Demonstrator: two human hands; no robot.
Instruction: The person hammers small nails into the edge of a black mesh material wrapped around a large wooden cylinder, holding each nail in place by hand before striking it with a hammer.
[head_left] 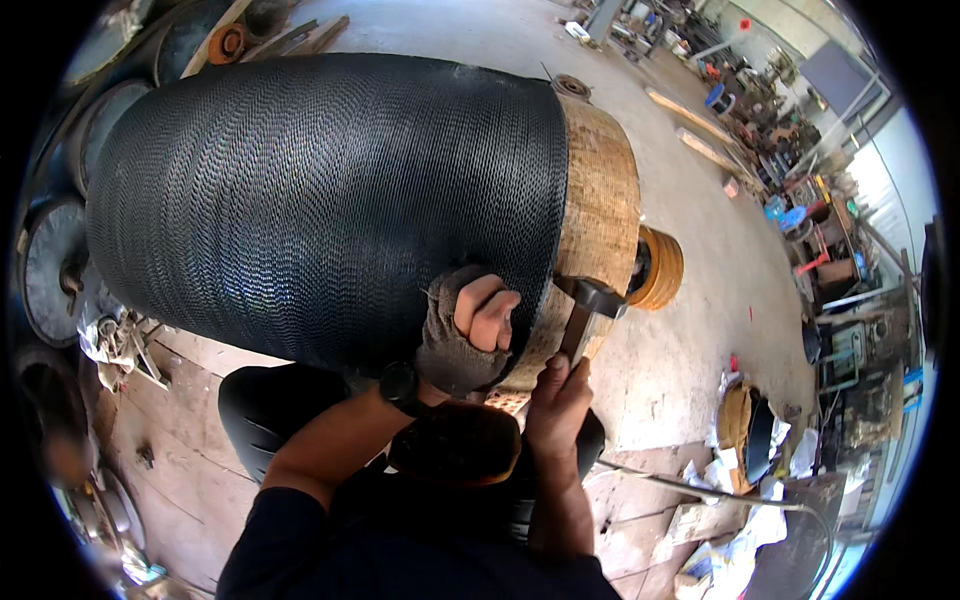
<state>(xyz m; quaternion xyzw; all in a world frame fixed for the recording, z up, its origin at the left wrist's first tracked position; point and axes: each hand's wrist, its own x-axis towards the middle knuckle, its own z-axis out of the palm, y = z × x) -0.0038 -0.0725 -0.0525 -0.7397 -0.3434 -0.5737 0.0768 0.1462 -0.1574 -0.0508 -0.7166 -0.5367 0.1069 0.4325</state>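
A large drum-shaped roll with a black, finely ribbed cover [330, 200] lies across the view in front of me. Its right end shows a tan, fibrous-looking band [600, 190]. My left hand [468, 335], in a grey glove that leaves the fingers bare, rests closed against the black cover near its right edge. Whether anything is inside those fingers is hidden. My right hand [558, 408] grips a hammer [578, 335] by its handle, and the hammer's dark metal head lies over the tan band.
An orange-brown ringed hub [662, 268] sticks out from the roll's right end. Dark round drums [55, 270] stand along the left. Wooden planks [712, 152] lie on the floor at far right. Cluttered tools and parts line the right wall, with a cardboard box [738, 430] nearer me.
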